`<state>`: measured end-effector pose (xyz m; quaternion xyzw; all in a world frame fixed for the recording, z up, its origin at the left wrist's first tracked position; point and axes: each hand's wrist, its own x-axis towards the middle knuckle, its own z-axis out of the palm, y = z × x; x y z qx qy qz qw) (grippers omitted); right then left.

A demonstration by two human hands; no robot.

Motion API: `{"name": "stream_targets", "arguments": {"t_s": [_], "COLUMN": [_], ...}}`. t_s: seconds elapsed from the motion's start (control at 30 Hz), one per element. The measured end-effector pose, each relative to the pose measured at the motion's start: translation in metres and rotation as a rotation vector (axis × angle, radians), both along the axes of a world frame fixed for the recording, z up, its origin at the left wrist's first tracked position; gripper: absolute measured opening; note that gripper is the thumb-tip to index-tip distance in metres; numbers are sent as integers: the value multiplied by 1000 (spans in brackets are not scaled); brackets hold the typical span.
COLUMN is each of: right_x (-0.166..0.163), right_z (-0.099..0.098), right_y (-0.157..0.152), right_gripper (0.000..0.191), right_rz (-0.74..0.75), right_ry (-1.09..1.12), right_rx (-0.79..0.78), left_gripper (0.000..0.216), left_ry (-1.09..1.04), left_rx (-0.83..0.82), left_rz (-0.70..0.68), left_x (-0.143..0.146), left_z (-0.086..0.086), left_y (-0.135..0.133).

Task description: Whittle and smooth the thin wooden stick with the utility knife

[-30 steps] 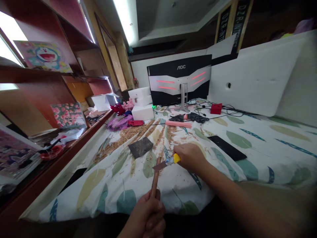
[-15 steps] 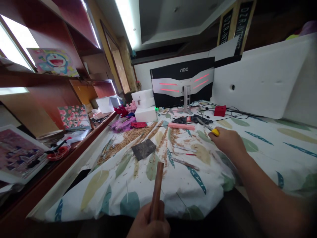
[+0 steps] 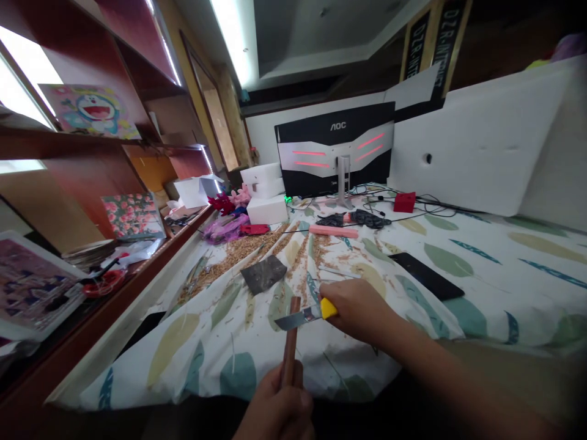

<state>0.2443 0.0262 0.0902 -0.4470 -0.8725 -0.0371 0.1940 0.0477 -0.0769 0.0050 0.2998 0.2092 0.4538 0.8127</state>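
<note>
My left hand [image 3: 282,403] is closed around the lower end of a brown wooden stick [image 3: 290,351], which points up and away from me. In my right hand [image 3: 355,305] is a utility knife [image 3: 326,308] with a yellow handle, my fingers wrapped round it. Its blade lies across the stick near the upper end; I cannot tell whether it touches the wood. Beyond the stick a dark grey square sheet [image 3: 263,275], perhaps sandpaper, rests on the leaf-patterned cloth [image 3: 183,348].
Wood shavings [image 3: 247,247] are strewn over the cloth. A pink bar [image 3: 333,231] and a black plastic bag [image 3: 367,219] lie further back, before a monitor [image 3: 337,150]. To the right lies a black phone-like slab [image 3: 428,276]. Shelves [image 3: 92,183] stand at left.
My right hand has swung left and nearer with the knife, bringing its blade over the stick. The black slab at right is now uncovered. My left hand keeps its hold.
</note>
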Motion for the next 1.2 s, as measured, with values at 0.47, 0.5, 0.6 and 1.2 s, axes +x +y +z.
{"name": "stream_targets", "arguments": {"t_s": [0.47, 0.5, 0.6, 1.2], "right_x": [5, 9, 40, -15], "right_z": [-27, -25, -15, -18], "right_y": [42, 45, 61, 15], "right_gripper": [10, 11, 18, 12], "right_rz": [-152, -158, -348, -47], "right_ry": [-76, -72, -62, -66], "right_rx": [87, 88, -15, -95], "left_gripper": [44, 44, 43, 34], "left_ry": [-70, -77, -30, -11], "left_rx": [-216, -206, -171, -109], "left_rz": [-106, -108, -90, 28], "left_x": [-6, -6, -10, -9], "left_z": [37, 37, 38, 30], "left_y": [3, 2, -3, 7]}}
